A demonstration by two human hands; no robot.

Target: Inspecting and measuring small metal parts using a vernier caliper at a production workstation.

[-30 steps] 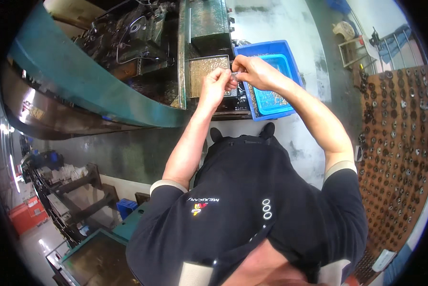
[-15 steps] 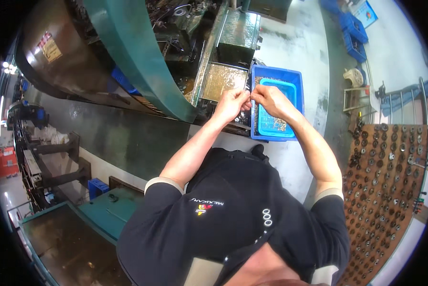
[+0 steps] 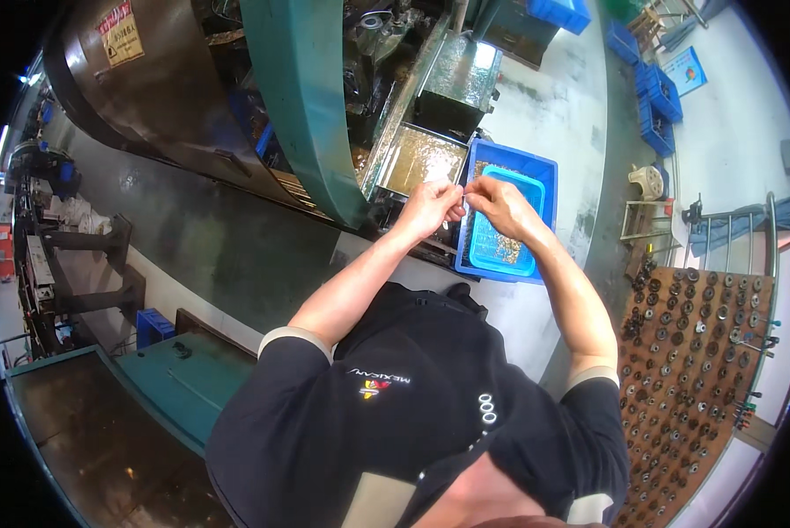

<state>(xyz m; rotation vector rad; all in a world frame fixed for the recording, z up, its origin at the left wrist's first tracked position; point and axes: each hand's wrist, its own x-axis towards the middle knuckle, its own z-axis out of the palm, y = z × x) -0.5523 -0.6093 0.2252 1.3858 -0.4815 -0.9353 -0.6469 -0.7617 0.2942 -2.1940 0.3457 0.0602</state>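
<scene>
My left hand (image 3: 430, 211) and my right hand (image 3: 503, 209) meet at the fingertips, both closed in a pinch. Whatever they hold between them is too small to name; a tiny pale bit shows below the left fingers. Under my right hand stands a light blue plastic basket (image 3: 480, 250) with small brass-coloured pieces (image 3: 507, 249) in it. That basket sits inside a larger blue bin (image 3: 549, 180), where more small pieces lie. Just beyond my left hand is a wet, shallow metal tray (image 3: 410, 161) on the machine.
A green machine frame (image 3: 311, 114) rises at the left, beside a large brown cover (image 3: 175, 97). Farther off, blue crates (image 3: 659, 97) line the wall. At the right leans a brown board (image 3: 676, 370) with rows of round metal parts. A green cabinet (image 3: 170, 378) stands at lower left.
The whole view has shifted, so the machine and bin appear slightly lower and farther right or left. Both hands keep their fingertips together over the same spot between tray and basket.
</scene>
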